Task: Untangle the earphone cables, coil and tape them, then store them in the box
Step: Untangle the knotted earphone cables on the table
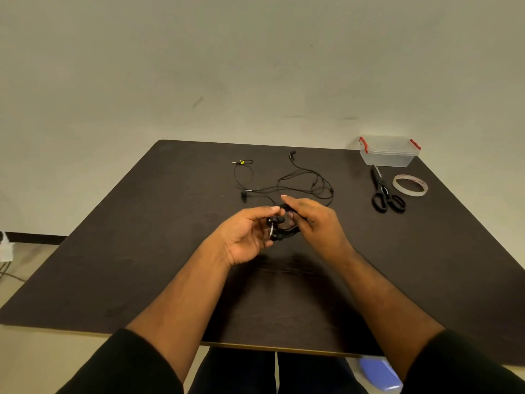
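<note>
Both hands, left hand [245,237] and right hand [314,220], pinch a coiled black earphone bundle [279,228] above the table [142,265], loose earphone cable [301,183] behind, lidded clear box [387,155] apparently empty.

table [142,265]: dark brown | earphone cables [301,177]: black | box [387,155]: clear, red clips | scissors [383,194]: black

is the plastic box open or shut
Shut: the clear box at the table's far right corner has its lid on. Whether its red clips are latched, cannot tell.
</note>
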